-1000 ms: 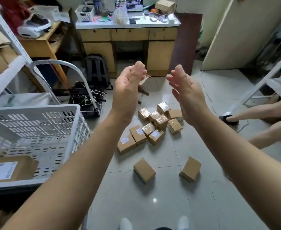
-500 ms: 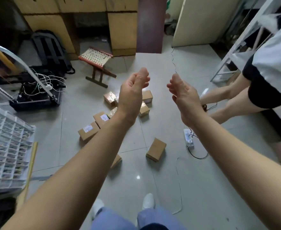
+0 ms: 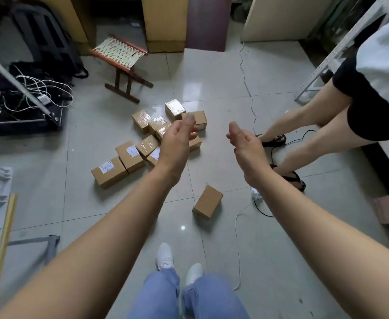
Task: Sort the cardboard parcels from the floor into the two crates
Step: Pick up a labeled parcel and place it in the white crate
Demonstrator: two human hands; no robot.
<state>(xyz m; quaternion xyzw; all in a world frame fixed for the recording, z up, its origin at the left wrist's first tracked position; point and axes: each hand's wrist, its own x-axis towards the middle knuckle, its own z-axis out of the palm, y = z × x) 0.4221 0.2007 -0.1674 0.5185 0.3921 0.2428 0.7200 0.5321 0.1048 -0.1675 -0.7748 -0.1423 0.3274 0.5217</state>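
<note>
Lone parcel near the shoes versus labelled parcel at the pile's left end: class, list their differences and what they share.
The lone parcel shows plain cardboard; the labelled parcel carries a white sticker on top. The lone parcel lies apart from the pile; the labelled parcel sits against a neighbour. Both are brown cardboard boxes on the floor.

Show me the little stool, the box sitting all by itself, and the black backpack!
little stool [image 3: 119, 51], head view, on its woven seat.
box by itself [image 3: 208, 199], head view, on its top face.
black backpack [image 3: 44, 35], head view, on its front panel.
</note>
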